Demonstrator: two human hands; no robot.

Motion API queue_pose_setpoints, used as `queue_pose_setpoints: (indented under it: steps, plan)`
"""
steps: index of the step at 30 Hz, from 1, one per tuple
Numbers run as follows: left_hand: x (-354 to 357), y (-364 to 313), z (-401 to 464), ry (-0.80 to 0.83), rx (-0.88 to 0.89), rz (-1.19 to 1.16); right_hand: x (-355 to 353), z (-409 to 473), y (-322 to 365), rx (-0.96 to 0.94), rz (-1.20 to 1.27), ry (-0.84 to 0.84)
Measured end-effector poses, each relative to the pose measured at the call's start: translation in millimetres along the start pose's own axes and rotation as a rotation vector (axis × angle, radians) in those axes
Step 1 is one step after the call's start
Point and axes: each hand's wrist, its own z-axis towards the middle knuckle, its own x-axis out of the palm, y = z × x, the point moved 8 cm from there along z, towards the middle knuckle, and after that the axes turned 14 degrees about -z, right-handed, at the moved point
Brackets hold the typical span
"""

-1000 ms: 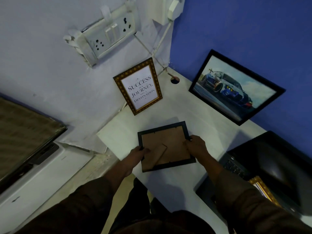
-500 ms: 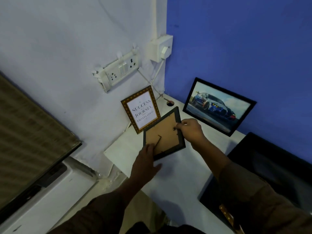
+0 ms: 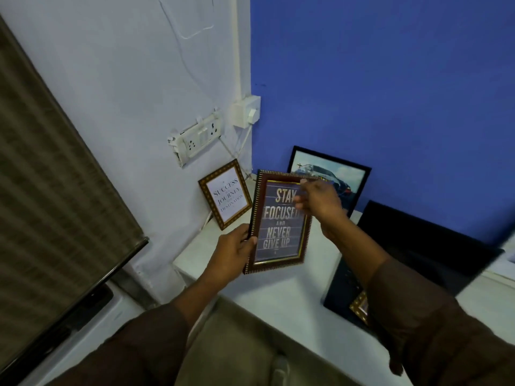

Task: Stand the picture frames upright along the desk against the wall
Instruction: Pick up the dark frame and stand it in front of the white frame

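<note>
I hold a dark red frame (image 3: 278,227) with the words "Stay focused and never give up" in the air above the white desk (image 3: 278,296), its front facing me. My left hand (image 3: 234,253) grips its lower left edge. My right hand (image 3: 317,200) pinches its upper right corner. A gold-patterned "Success" frame (image 3: 225,196) stands against the pale wall at the desk's far left. A black frame with a car picture (image 3: 342,174) leans on the blue wall behind my right hand, partly hidden by it.
A dark open laptop (image 3: 412,252) sits on the desk at the right, with a gold frame corner (image 3: 359,307) on its keyboard. A socket strip (image 3: 199,137) and cables hang on the wall above the frames. A dark screen (image 3: 50,218) stands at the left.
The frame lay back-up on the desk a second ago. Both hands lifted it and turned it over, so its printed front now faces me. The view tilted upward.
</note>
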Motion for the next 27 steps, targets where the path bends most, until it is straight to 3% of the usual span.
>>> queue_pose_setpoints:
  steps: [7,11,13,19,22,25,27]
  plan:
    - [49.4,-8.9,-41.0,0.111,-0.154,-0.309,-78.7,-64.3,-88.5,0.113,-0.103,-0.324]
    - [99.3,-24.5,-49.2,0.232,-0.219,-0.402,-109.2,-90.8,-132.8,0.15,-0.036,-0.218]
    - [126.8,-31.0,-50.9,0.293,-0.253,-0.418,-128.4,-101.4,-146.4,0.138,0.008,-0.21]
    - [221.3,-52.4,-53.5,0.458,-0.276,-0.264,-219.7,-137.8,-187.9,0.157,0.025,-0.423]
    - [283.6,-55.3,-60.9,0.556,-0.453,-0.315,-270.6,-161.3,-210.4,0.175,0.013,-0.514]
    - [365.1,-60.4,-74.9,0.617,-0.661,-0.51,-336.1,-185.5,-240.6,0.187,-0.032,-0.59]
    - [410.0,-66.9,-83.4,0.648,-0.71,-0.644,-368.6,-195.2,-257.4,0.192,-0.024,-0.606]
